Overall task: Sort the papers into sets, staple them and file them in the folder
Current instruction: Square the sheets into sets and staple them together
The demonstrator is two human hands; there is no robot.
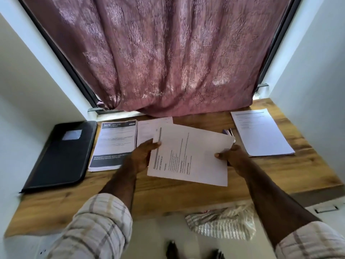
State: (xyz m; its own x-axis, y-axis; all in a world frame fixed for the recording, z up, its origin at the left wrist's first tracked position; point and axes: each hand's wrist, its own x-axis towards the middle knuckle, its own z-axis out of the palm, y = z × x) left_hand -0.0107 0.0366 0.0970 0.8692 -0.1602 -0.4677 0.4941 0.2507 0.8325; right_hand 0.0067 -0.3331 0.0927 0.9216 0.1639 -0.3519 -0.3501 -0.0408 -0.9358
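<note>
While the left hand [144, 156] and right hand [230, 155] grasp opposite edges of the printed sheets [188, 156] above the desk [168, 191], square their edges before laying them on a matching pile [116, 144]; black folder [61, 156] lies far left.

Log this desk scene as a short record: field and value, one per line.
held papers: gripped by both hands above the desk, text sideways
left hand: grips the set's left edge
right hand: grips its right edge
folder: black, closed, far left on the desk
stack headed 3675: beside the folder
right stack: flat at the desk's right
stapler: not identifiable
</note>
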